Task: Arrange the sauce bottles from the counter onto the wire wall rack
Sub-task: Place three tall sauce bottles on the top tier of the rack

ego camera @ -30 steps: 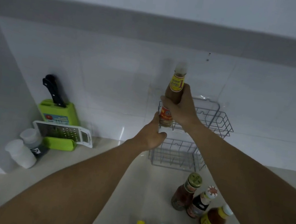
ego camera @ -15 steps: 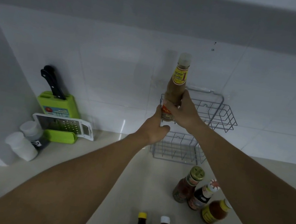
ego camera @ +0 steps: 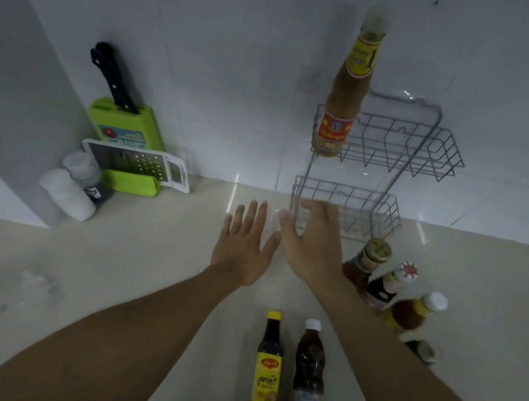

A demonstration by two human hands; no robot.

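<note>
A tall brown sauce bottle (ego camera: pixel 347 85) with a yellow neck label stands upright at the left end of the upper shelf of the wire wall rack (ego camera: pixel 437 148). My left hand (ego camera: pixel 243 245) and my right hand (ego camera: pixel 313 242) hover open and empty side by side over the counter, below the rack's lower shelf. Near me on the counter stand a dark bottle with a yellow cap (ego camera: pixel 267 374) and a dark bottle with a white cap (ego camera: pixel 308 384). To the right is a cluster: a gold-capped bottle (ego camera: pixel 367 261), a red-and-white-capped bottle (ego camera: pixel 393 283), a white-capped orange bottle (ego camera: pixel 415 311) and a small jar (ego camera: pixel 423 350).
A green knife block (ego camera: pixel 123 122) with black-handled knives stands at the back left, a white grater (ego camera: pixel 137 163) leaning on a green box in front of it. Two white-capped containers (ego camera: pixel 70 190) sit beside a grey panel. The pale counter (ego camera: pixel 105 279) meets the white tiled wall.
Both hands let go of the tall brown bottle, which now stands in the upper shelf, and dropped down toward the counter. The view tilted downward.
</note>
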